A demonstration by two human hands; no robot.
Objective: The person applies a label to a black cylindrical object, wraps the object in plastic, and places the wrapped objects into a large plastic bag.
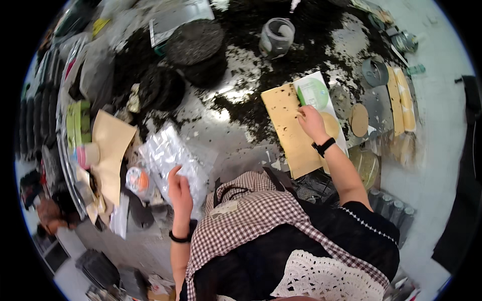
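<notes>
My right hand (312,122) is over a tan paper sheet (287,118), its fingers drawn together near the edge of a green round label (312,94). Whatever they pinch, if anything, is too small to make out. The label lies on a white sheet (318,78) beside the tan paper, and dark crumbs dot the tan surface. My left hand (181,194) hovers by a pile of clear plastic bags (173,153), index finger stretched out and the others loosely bent, with nothing in it. Left of the bags stands a clear jar with an orange-and-white label (139,180).
Dark soil (241,108) is strewn across the metal table. A heaped black pot (195,50) and a clear open jar (277,37) stand toward the back. At right are a grey ring-shaped container (375,71) and a brown disc (358,120). Brown paper (110,150) lies at left.
</notes>
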